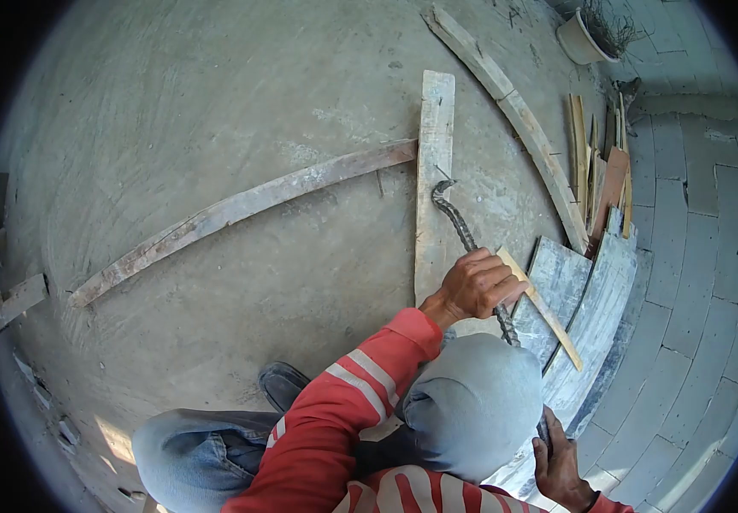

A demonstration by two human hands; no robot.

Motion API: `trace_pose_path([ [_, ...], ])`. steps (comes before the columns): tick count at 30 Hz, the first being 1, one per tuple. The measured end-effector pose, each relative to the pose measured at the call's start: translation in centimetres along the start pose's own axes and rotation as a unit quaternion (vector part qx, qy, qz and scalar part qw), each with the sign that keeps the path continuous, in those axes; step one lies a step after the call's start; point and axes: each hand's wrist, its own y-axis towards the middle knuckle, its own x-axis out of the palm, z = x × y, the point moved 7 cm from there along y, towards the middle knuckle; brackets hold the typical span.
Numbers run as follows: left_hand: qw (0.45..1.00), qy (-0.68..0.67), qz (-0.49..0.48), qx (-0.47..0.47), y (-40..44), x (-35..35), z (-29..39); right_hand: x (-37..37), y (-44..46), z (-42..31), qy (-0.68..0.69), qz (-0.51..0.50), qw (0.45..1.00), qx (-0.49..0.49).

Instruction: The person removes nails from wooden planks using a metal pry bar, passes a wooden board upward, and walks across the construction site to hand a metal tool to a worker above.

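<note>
My left hand (478, 286) is closed around the middle of a dark ribbed metal bar (457, 220). The bar's hooked tip lies on a pale wooden board (435, 111), beside a nail (443, 173) that sticks out of the wood. Lower right, my right hand (561, 466) is closed on the bar's lower end, next to my knee. The knee hides the part of the bar between the two hands. A long curved plank (241, 203) meets the board's left edge, and another nail shows under it.
A second long plank (523, 120) with nails lies at the upper right. Beside the block wall (685, 256) are wood strips (579, 154) and wide boards (600, 299). A thin strip (549, 316) crosses them. A white pot (581, 41) with dry twigs stands at the top right.
</note>
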Motion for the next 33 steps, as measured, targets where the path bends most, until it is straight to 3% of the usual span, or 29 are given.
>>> trace_pose_path([
  [1, 1.0, -0.01, -0.002, 0.003, -0.2, -0.3, 0.4, 1.4, 0.1, 0.9, 0.054, -0.009, 0.997, 0.054],
  [2, 0.993, -0.034, -0.107, -0.031, -0.7, 0.3, 0.0, 2.6, -0.1, 3.1, 0.069, -0.047, 0.989, 0.122],
  [3, 0.992, -0.029, -0.116, -0.03, -0.7, -0.2, -0.1, 3.4, -0.1, 4.1, 0.078, -0.048, 0.989, 0.118],
  [5, 0.929, -0.109, -0.337, -0.109, 0.7, 0.3, -0.8, 5.1, 0.1, 5.8, 0.082, -0.039, 0.991, 0.1],
  [6, 0.885, -0.192, -0.396, -0.152, 1.2, -0.3, -0.9, 5.6, 0.1, 6.3, 0.077, -0.006, 0.995, 0.068],
  [7, 0.886, -0.182, -0.4, -0.15, 2.8, -1.6, -1.2, 6.1, 0.3, 6.9, 0.082, -0.004, 0.995, 0.059],
  [9, 0.909, -0.208, -0.315, -0.174, 6.7, -4.6, -2.8, 6.1, 0.7, 7.8, 0.11, 0.002, 0.994, 0.024],
  [11, 0.96, 0.05, -0.22, -0.163, 8.0, -6.8, -6.7, 5.9, 1.1, 9.2, 0.117, -0.009, 0.992, 0.045],
  [13, 0.937, 0.213, -0.236, -0.142, 7.2, -6.5, -9.9, 5.1, 1.5, 9.2, 0.134, -0.026, 0.988, 0.069],
  [17, 0.923, 0.224, -0.298, -0.094, 4.6, -3.8, -15.6, 3.7, 1.9, 11.1, 0.152, 0.004, 0.988, 0.035],
  [19, 0.905, 0.204, -0.319, -0.194, 4.5, -3.7, -17.6, 2.7, 2.0, 11.8, 0.154, 0.021, 0.987, 0.043],
  [25, 0.925, 0.221, -0.292, -0.098, 9.7, -1.5, -11.3, 0.2, 2.4, 14.4, 0.161, 0.007, 0.985, 0.055],
  [27, 0.928, 0.211, -0.299, -0.064, 10.0, 0.9, -9.5, -0.4, 2.4, 15.1, 0.179, 0.013, 0.984, 0.016],
  [30, 0.925, 0.239, -0.295, -0.022, 8.5, 2.8, -7.4, -2.9, 1.1, 14.2, 0.349, -0.025, 0.928, 0.128],
  [31, 0.932, 0.212, -0.293, -0.025, 7.8, 3.0, -6.6, -3.7, 0.8, 14.4, 0.347, -0.024, 0.93, 0.121],
  [33, 0.938, 0.187, -0.29, -0.024, 7.2, 3.2, -4.9, -5.4, 0.4, 14.5, 0.486, -0.044, 0.871, 0.049],
])
